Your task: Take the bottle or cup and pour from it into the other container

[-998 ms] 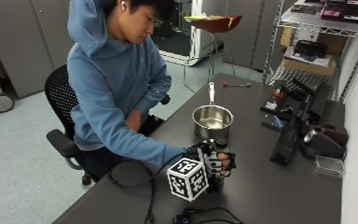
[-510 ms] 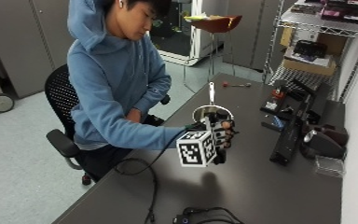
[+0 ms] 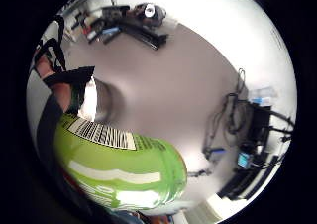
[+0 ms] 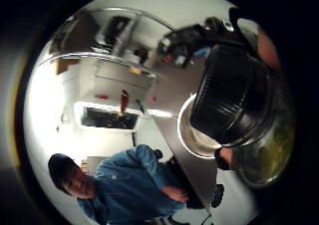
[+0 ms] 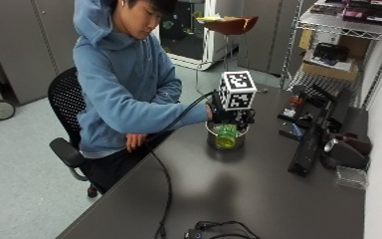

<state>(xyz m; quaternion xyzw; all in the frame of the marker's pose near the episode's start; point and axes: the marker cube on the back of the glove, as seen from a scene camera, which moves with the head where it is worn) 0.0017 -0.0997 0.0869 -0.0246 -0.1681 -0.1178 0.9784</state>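
Moved since earlier: gloved right hand (image 5: 225, 113) with the green bottle (image 5: 226, 136) has travelled from the near part of the table (image 5: 244, 199) up and across to the steel saucepan (image 5: 212, 141); a second ago it was on the table short of the pan, half a second ago alongside the rim.
Hand state: fingers curled round the bottle's body, holding it; fingertips (image 3: 63, 96) show at the bottle's upper part in the little finger side palm view.
Bottle position: lifted off the table, right at the saucepan, in front of its wall in the outside view.
Key relation: black ribbed cap (image 4: 230, 101) sits over the pan's round rim (image 4: 185, 135) in the thumb side palm view; the mouth end is already above the opening.
Long axis: tilted, cap end toward the pan; exact angle unclear.
Cap: appears to be on, so judged not yet pouring.
Nearer hand: right, on the bottle; bare left hand (image 5: 135, 141) rests at the person's lap, well apart.
Label: green wrap with white stripe and a barcode (image 3: 101, 133); the fine print is unreadable, no brand legible.
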